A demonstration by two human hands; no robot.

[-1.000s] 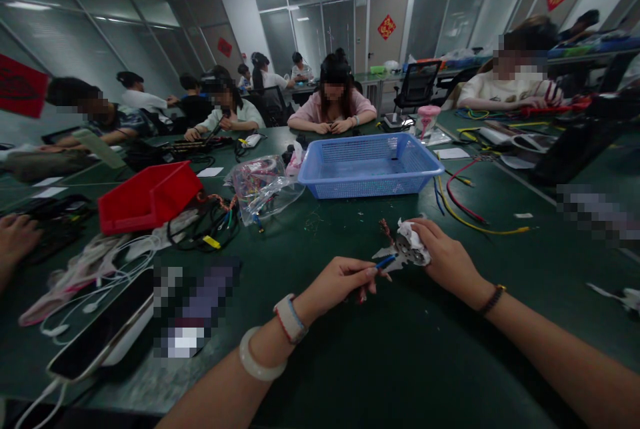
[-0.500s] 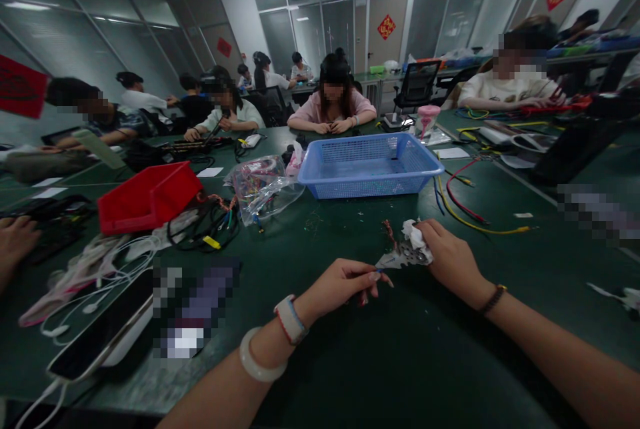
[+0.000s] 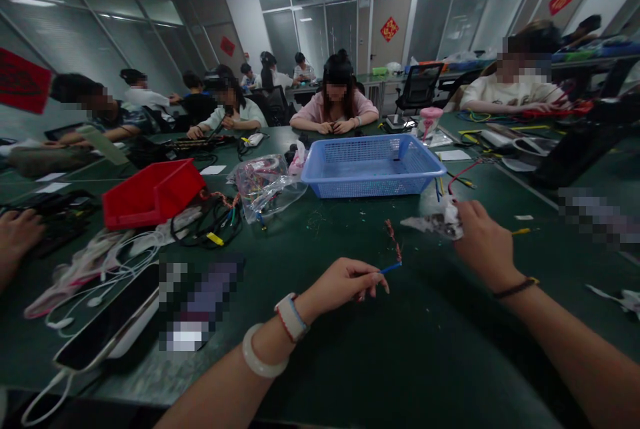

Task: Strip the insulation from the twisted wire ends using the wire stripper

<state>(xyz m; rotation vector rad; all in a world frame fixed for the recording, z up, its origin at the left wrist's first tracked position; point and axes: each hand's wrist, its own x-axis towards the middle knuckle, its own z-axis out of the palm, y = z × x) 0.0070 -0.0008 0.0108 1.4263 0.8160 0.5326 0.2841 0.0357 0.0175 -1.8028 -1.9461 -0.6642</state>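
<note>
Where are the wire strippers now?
The wire strippers are right of centre in the head view, in the right hand, in front of the blue basket.

The left hand (image 3: 354, 279) pinches with thumb and forefinger, other fingers (image 3: 385, 285) loosely curled, while the right hand (image 3: 484, 242), farther forward, curls in a grip, both forearms (image 3: 565, 332) angling inward.

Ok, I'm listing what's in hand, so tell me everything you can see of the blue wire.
The blue wire is thin and nearly straight, with a plastic-looking coat. The left hand pinches it, hiding its other end. It slants slightly up to the right over the dark green table, and a kinked, copper-coloured strand seems to join its tip.
</note>
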